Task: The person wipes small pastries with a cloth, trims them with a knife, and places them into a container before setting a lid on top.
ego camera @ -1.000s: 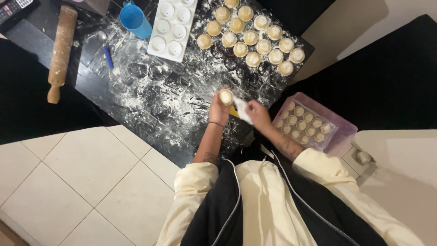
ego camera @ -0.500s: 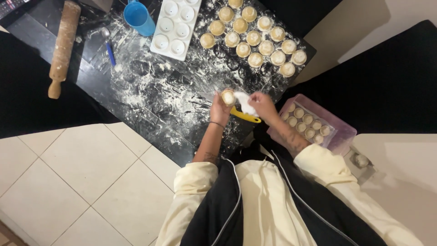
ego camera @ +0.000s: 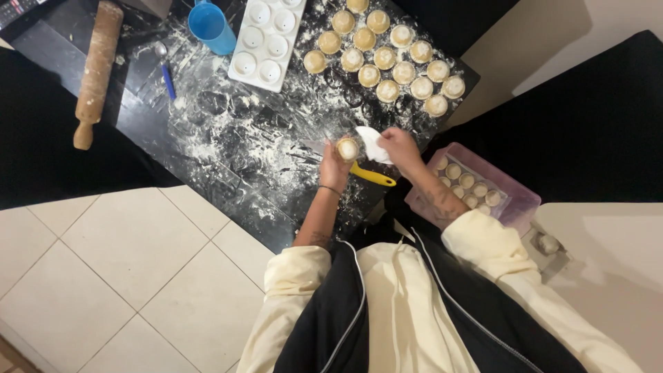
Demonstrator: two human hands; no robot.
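Observation:
My left hand holds a small round filled pastry cup above the flour-dusted black table. My right hand pinches a thin white piece of dough right beside the cup. A yellow-handled tool lies on the table just under my hands. Several finished pastry cups stand in rows at the far side of the table.
A white mould tray with round cavities and a blue cup stand at the back. A wooden rolling pin and a blue-handled spoon lie at the left. A clear purple-tinted box with more pastry cups sits at my right.
My right hand has lifted a white piece of dough up next to the pastry cup in my left hand. The view has shifted slightly.

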